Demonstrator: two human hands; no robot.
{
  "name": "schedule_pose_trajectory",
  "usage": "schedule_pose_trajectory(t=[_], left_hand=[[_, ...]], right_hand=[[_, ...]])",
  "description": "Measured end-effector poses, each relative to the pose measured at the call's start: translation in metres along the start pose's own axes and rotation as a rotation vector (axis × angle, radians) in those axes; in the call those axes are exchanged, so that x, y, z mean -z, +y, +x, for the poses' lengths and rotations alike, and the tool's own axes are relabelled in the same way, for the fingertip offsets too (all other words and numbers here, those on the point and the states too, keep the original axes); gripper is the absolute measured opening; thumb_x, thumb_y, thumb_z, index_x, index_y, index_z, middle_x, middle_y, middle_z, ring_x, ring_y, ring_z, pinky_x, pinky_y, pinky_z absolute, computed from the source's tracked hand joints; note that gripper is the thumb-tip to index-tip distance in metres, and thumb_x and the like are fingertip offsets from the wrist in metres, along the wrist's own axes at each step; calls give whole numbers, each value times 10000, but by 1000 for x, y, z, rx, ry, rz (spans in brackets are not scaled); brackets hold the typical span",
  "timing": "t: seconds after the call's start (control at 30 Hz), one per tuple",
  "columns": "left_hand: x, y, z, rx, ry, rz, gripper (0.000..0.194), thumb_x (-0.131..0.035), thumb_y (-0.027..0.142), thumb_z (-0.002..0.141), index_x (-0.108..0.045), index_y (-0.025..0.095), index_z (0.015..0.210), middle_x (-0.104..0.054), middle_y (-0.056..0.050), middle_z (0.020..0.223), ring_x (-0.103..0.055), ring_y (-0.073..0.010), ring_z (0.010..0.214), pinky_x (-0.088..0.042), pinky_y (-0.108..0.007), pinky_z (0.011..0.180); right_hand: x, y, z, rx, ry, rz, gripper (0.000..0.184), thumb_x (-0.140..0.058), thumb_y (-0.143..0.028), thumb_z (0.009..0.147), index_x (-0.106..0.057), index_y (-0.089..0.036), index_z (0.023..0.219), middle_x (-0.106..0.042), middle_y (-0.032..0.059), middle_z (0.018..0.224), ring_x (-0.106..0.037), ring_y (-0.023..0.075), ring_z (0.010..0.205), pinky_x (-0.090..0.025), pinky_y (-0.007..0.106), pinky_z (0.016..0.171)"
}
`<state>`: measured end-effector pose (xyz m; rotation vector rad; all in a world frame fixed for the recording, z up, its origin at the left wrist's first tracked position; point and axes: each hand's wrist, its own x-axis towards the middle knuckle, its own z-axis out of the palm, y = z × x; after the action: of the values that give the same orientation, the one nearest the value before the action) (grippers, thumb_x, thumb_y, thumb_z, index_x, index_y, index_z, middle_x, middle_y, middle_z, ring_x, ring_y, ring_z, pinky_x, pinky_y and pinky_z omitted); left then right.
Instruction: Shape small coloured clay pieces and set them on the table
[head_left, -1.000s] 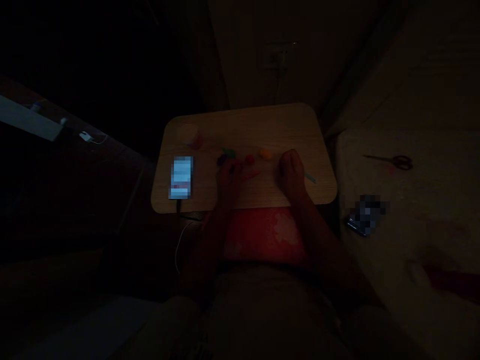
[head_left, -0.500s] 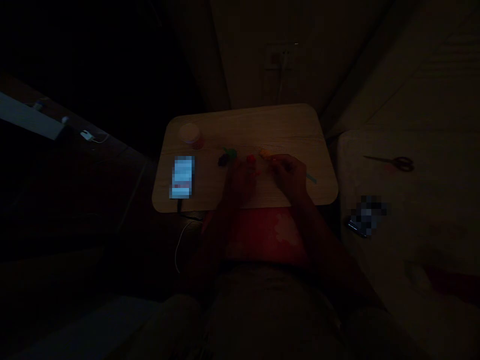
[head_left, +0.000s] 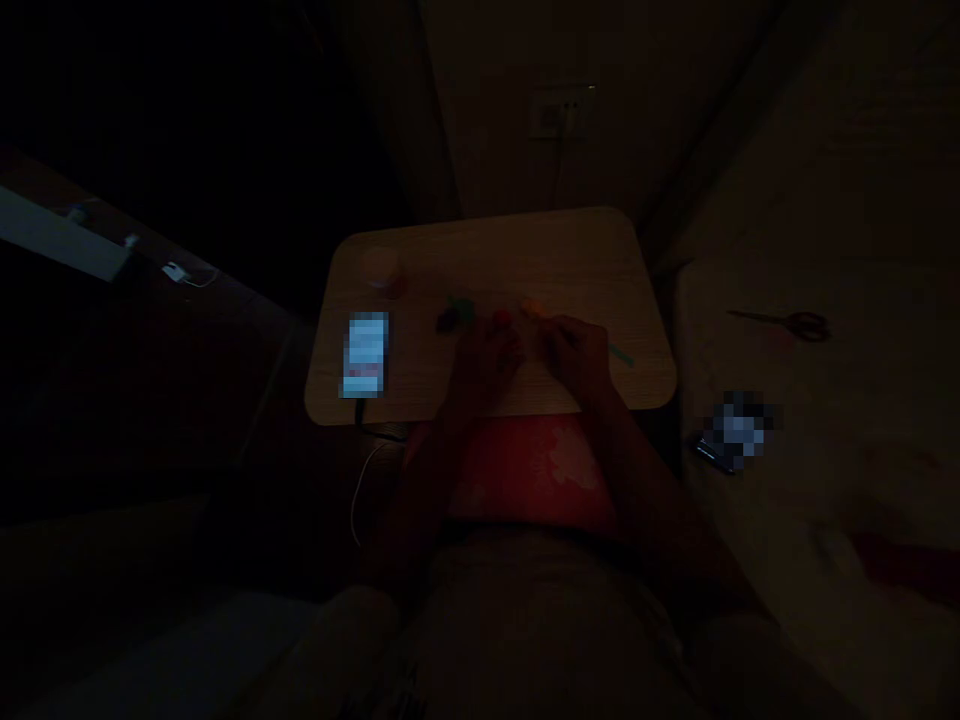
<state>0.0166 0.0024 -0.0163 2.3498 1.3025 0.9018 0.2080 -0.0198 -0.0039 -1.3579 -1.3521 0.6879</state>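
The room is very dark. A small wooden lap table (head_left: 525,250) stands in front of me. My left hand (head_left: 484,360) and my right hand (head_left: 576,355) rest close together near its front edge, fingers curled, with something small and red between them that I cannot make out. Just beyond the fingertips lie a red lump (head_left: 501,318), an orange lump (head_left: 532,306) and a dark lump with a green piece (head_left: 452,314). A thin teal stick (head_left: 621,353) lies to the right of my right hand.
A lit phone (head_left: 365,352) with a cable lies at the table's left. A small pale cup (head_left: 379,265) stands at the back left. Scissors (head_left: 787,321) and a dark device (head_left: 731,430) lie on the bed at right. A wall socket (head_left: 559,110) is behind.
My left hand has slid right, toward my right hand, and both hands have come together at the table's front middle. The right hand's fingers have curled in by the orange lump.
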Motion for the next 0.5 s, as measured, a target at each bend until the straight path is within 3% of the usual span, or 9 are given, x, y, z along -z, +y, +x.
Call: schedule_pose_trajectory(t=[0.1, 0.3, 0.5], left_hand=[[0, 0, 0, 7, 13, -5, 227, -723, 364, 972, -768, 195, 1117, -592, -132, 1123, -633, -287, 1037, -565, -480, 954], [2, 1, -2, 21, 15, -6, 180, -743, 323, 956, -771, 196, 1080, -597, -127, 1118, -634, -287, 1043, -560, -470, 967], [0, 0, -1, 59, 41, -62, 174, -779, 321, 923, -783, 206, 1053, -599, -111, 1085, -631, -276, 1022, -564, -466, 972]], right_hand=[[-1, 4, 0, -6, 10, 21, 280, -668, -419, 936, -769, -207, 782, -668, -2, 624, -581, 157, 563, -453, 288, 580], [-6, 18, 0, -39, -5, 117, 223, -670, -392, 933, -809, -223, 981, -794, 45, 812, -733, 213, 705, -578, 339, 673], [-6, 16, 1, -70, -8, 147, 197, -686, -368, 913, -805, -228, 981, -819, 51, 858, -763, 215, 721, -613, 353, 705]])
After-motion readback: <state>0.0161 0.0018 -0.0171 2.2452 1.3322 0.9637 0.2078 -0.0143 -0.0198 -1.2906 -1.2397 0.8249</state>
